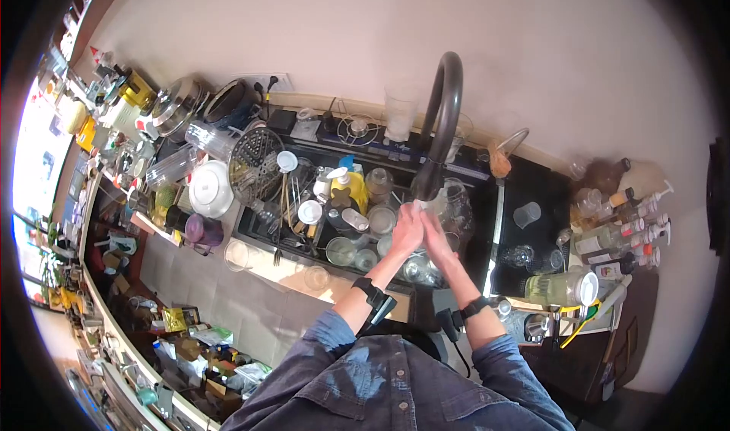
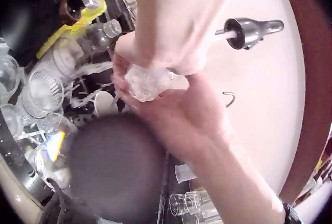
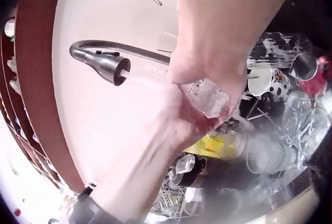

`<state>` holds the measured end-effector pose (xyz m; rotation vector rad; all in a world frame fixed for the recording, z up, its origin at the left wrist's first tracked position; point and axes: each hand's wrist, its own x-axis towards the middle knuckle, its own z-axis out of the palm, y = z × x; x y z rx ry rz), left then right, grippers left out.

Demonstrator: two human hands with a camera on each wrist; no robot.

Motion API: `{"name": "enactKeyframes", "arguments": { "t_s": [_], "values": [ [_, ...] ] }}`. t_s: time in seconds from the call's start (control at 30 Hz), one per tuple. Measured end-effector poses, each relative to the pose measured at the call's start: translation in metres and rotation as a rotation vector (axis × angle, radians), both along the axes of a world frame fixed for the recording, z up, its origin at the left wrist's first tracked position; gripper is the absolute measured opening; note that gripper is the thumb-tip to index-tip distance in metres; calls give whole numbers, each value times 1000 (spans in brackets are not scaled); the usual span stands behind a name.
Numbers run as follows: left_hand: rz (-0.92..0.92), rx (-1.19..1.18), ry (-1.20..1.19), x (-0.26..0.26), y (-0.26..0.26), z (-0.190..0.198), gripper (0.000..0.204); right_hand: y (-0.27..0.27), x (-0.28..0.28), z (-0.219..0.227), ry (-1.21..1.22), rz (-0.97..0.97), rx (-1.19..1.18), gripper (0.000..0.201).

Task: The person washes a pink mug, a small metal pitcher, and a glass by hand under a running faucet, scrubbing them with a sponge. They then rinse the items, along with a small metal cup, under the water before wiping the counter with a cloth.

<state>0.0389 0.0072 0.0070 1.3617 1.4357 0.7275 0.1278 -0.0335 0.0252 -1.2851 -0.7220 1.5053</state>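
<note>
Both hands meet over the sink in the head view, under the dark pull-down faucet (image 1: 428,180). My left hand (image 1: 408,232) and right hand (image 1: 436,239) hold a clear, rough-faceted lump (image 2: 149,83) between them; it looks like ice or glass. Fingers cup around it, and in the right wrist view the lump (image 3: 209,98) shows between the palms. A white stream of water leaves the faucet nozzle (image 3: 120,72) toward the hands. Below the hands, the sink is crowded with clear glasses (image 1: 382,219) and a yellow pump bottle (image 1: 350,189).
Left of the sink are a round perforated metal plate (image 1: 257,163), a white bowl (image 1: 210,188) and a purple cup (image 1: 202,231). On the right stand a large lidded jar (image 1: 559,288) and several bottles (image 1: 608,241). A fork (image 1: 278,252) overhangs the front edge.
</note>
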Motion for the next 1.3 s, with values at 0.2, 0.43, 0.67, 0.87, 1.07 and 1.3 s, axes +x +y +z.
{"name": "enactKeyframes", "arguments": {
  "t_s": [0.2,0.43,0.67,0.87,1.07,1.3],
  "values": [
    [-2,-256,-489,1,7,-9,53,15,7,-23,-106,-85,53,68],
    [257,-193,-643,-20,16,-4,31,30,-12,19,-881,144,295,51],
    [-14,-135,-214,-30,31,-25,41,14,-10,17,-937,169,366,45],
    [-32,-311,-490,-8,15,-12,34,-6,8,27,-894,123,226,46],
    [25,-267,-574,-5,11,-23,25,-12,11,23,-757,92,305,46],
    [-171,-269,-448,-26,13,-7,31,-7,-5,24,-786,23,113,41]
  ]
}}
